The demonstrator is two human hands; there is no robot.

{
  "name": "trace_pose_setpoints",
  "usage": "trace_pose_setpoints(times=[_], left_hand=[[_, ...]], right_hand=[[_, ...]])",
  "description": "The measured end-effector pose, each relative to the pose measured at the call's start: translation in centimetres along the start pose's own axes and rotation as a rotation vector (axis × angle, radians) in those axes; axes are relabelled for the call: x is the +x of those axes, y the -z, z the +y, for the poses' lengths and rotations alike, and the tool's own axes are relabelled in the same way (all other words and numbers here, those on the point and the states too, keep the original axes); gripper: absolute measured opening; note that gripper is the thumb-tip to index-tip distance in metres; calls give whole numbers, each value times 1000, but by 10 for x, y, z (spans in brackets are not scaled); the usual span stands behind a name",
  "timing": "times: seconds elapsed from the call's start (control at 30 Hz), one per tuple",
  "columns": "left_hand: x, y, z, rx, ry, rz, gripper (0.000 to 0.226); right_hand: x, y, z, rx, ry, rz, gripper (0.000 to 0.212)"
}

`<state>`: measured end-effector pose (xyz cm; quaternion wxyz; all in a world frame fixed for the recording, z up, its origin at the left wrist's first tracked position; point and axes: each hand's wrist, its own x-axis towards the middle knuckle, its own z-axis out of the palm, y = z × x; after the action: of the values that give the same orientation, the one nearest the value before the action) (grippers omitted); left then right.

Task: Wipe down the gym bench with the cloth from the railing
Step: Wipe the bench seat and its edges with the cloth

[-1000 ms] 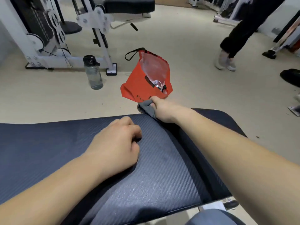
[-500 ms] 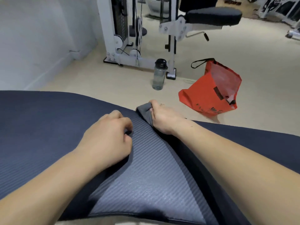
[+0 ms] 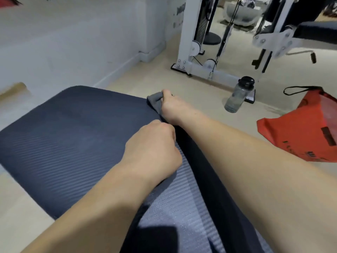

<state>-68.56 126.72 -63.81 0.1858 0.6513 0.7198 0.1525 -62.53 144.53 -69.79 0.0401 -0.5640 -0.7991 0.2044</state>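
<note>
Head view. Gym bench: dark blue ribbed pad, foreground. Cloth: grey, bunched, at the pad's far edge, held by the right grip, fingers curled round it. Left grip: closed in a fist, resting on the pad, nothing seen in it. Floor beyond: water bottle, upright, near white weight machine; red bag, right.

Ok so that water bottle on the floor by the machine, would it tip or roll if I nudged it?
The water bottle stands tall and narrow on its base, so a nudge near its black cap would probably tip it. Its round body would then likely roll.
</note>
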Motion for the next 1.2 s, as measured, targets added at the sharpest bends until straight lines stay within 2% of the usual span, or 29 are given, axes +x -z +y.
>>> trace_pose_setpoints(times=[0.17,0.37,0.53,0.73,0.83,0.97,1.07,1.2], left_hand=[[6,3,-15,-18,43,49,17],[5,-5,2,-13,-22,65,18],[-4,-13,26,-3,-126,58,20],[-31,-27,60,24,-271,-33,23],[-50,-31,70,44,-313,-69,24],[-77,-28,81,48,-358,-33,25],[-96,-26,84,55,-383,-21,25],[-110,-25,87,45,-392,-51,25]], right_hand=[[23,-10,-25,-27,27,13,29],[10,2,20,3,59,2,18],[-40,17,85,58,-50,28,33],[-151,42,161,30,-233,106,34],[-193,58,193,-99,-315,144,33],[-235,75,223,-229,-454,145,33],[-260,75,222,-347,-368,167,27],[-283,54,174,-435,-54,208,27]])
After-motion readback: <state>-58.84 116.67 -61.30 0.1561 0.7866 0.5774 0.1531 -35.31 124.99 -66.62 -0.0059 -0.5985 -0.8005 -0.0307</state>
